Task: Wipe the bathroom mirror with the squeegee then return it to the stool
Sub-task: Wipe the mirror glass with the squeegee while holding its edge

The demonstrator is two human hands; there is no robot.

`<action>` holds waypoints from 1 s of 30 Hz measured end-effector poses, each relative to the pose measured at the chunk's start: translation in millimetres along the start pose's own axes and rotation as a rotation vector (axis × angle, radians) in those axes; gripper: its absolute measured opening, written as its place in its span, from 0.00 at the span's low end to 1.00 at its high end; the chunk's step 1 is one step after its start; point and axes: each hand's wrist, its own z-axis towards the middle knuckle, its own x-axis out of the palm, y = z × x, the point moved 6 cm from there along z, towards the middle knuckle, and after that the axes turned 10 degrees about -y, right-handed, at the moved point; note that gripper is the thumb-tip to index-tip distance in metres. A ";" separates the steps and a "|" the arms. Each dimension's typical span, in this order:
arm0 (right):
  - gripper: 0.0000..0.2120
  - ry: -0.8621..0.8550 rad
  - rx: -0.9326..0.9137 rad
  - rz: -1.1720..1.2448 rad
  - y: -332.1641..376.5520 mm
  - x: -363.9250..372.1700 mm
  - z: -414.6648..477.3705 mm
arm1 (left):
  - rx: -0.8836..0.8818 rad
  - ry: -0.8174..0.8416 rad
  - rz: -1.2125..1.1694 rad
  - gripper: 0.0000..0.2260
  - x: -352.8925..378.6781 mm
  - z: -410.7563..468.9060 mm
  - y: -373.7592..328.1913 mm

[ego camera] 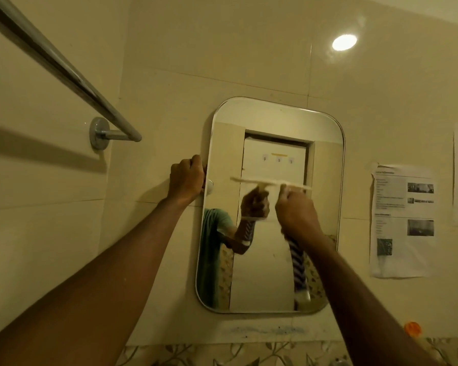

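Two hands up at mirror (273,128): left hand (186,180) curled around its left edge, right hand (296,210) fisted around squeegee (299,249) handle, blade blurred, pressed against glass near mid-height. Stool out of sight.

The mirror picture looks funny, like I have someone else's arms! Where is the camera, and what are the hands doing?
The camera sits on a person's head, so you see their arms reaching out as if they were yours. In front is a bathroom mirror on a tiled wall. The left hand grips the mirror's left edge. The right hand is closed around a squeegee, a wiper with a long flat blade, and the blade lies level across the glass. The picture is blurry there. The mirror reflects that hand. A metal towel rail is on the left, and printed papers are stuck on the right.
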 end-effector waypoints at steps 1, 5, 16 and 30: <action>0.21 -0.004 -0.005 0.032 13.1 -0.8 12.1 | -0.031 0.016 -0.021 0.18 -0.8 0.1 0.9; 0.20 0.041 0.020 0.054 16.8 11.7 4.8 | -0.061 0.073 -0.038 0.18 -0.9 1.1 0.9; 0.22 0.015 -0.031 0.086 25.1 23.1 -23.9 | -0.205 0.196 -0.117 0.19 -1.5 5.8 -0.3; 0.21 0.156 -0.015 -0.038 0.1 43.1 -68.8 | -0.147 0.243 -0.021 0.18 3.6 0.0 0.1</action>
